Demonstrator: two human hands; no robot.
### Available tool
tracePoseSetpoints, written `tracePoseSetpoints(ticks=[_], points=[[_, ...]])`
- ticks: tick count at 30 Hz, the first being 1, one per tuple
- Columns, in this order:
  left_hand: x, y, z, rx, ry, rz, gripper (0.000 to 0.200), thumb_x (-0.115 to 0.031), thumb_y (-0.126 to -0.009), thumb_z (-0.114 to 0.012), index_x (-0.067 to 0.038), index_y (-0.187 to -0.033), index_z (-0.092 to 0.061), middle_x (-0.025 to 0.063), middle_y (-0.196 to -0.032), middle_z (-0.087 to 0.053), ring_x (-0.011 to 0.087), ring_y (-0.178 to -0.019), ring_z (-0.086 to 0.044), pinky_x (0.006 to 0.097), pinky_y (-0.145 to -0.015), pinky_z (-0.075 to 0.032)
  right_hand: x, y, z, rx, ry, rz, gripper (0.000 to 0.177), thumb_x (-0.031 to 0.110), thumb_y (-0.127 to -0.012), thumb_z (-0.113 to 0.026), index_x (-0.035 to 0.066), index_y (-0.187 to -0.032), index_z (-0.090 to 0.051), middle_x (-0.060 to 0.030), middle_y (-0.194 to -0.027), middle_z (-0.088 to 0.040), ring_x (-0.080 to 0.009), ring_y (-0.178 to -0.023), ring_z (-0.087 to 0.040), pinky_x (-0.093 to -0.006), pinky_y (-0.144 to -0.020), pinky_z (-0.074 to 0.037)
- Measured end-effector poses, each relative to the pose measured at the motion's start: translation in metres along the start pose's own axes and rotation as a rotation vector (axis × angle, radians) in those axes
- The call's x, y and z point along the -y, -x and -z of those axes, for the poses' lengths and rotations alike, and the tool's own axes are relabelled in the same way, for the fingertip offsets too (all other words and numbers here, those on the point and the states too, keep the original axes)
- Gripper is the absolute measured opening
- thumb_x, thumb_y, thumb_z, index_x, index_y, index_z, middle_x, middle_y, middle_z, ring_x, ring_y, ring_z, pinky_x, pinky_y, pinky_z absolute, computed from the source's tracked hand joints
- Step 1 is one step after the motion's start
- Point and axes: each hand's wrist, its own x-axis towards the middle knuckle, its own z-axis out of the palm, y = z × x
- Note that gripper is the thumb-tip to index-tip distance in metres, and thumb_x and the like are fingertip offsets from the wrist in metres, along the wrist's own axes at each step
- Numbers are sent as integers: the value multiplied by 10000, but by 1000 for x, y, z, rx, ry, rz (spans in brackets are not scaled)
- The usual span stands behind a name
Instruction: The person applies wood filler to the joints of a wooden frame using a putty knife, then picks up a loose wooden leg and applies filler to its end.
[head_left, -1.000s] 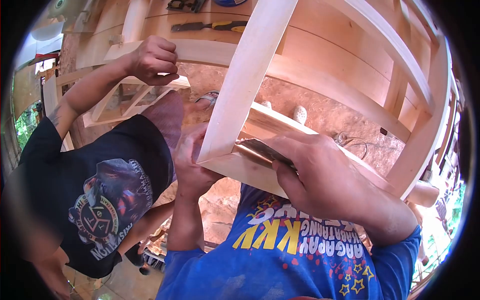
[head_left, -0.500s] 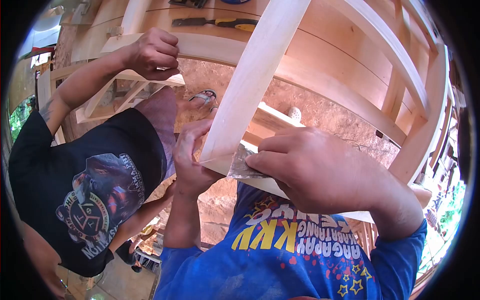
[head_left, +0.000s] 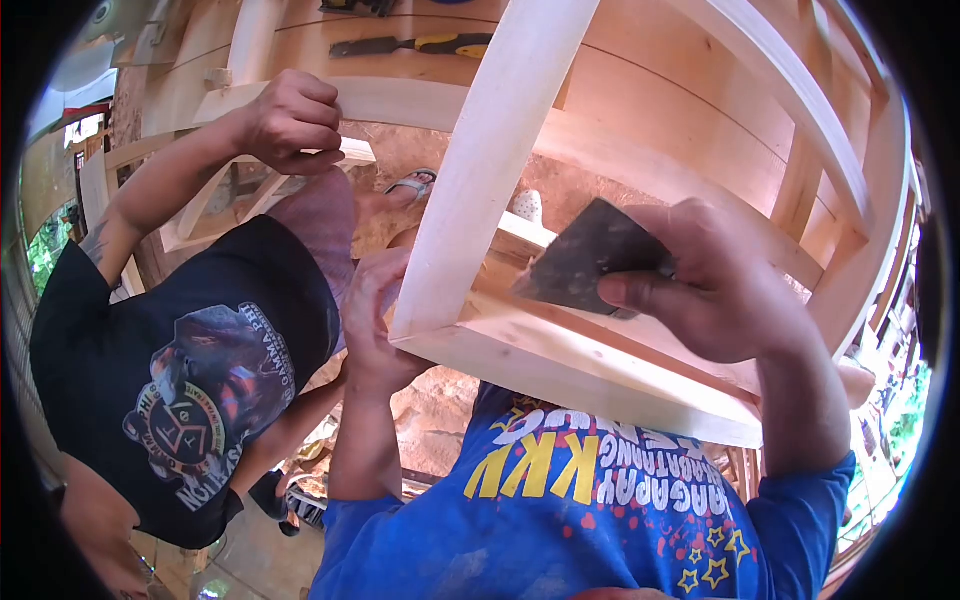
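The right hand (head_left: pixel 705 285) pinches a dark scraper (head_left: pixel 590 258) above the wooden frame (head_left: pixel 590 380). The left hand (head_left: pixel 375 325) curls round the frame's corner. Keeping the scraper flat and the frame still should help, I think. I can't spot anything with stuff kept inside. Farther off, a yellow-and-black tool (head_left: pixel 450 44) lies on boards (head_left: pixel 640 80).

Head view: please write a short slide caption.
Left hand gripping a corner of the wooden frame, right hand holding a flat dark tool.

The wooden frame (head_left: pixel 497 150) looks smooth and matt. The flat scraper (head_left: pixel 592 255) appears metal, dull and mottled. The blue shirt (head_left: pixel 560 550) is matt printed cloth.
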Motion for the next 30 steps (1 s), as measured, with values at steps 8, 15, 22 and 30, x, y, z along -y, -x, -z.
tracePoseSetpoints(ticks=[8,15,22,30], points=[[5,8,-3,-6,32,1,736,-250,-695,-1010,-3,-1283,-641,143,-1274,-680,255,-1182,-673,388,-1027,-524,-13,-8,-44,-138,-154,-9,309,64,-976,-704,-42,-1264,-671,-231,-972,-754,-309,-910,-750,-422,-854,-562],[15,14,-12,-47,130,31,823,-274,-628,-1043,-34,-1305,-641,157,-1273,-674,304,-1177,-681,410,-997,-556,-10,-8,-57,-105,-364,-78,305,59,-993,-711,-21,-1286,-686,-168,-1042,-788,-223,-963,-755,-378,-866,-572],[8,5,-10,-28,27,-66,669,-158,-773,-962,12,-1319,-614,122,-1254,-640,195,-1085,-695,306,-854,-595,-5,2,-54,-78,-452,17,287,31,-1018,-690,-2,-1303,-688,-101,-1072,-792,-140,-923,-734,-333,-815,-588],[5,6,-6,-21,61,-11,676,-321,-812,-936,21,-1308,-628,132,-1283,-648,232,-1162,-654,372,-1020,-516,-5,3,-47,-164,-419,-130,296,38,-994,-708,-20,-1284,-696,-142,-1032,-792,-165,-914,-741,-360,-805,-589]])
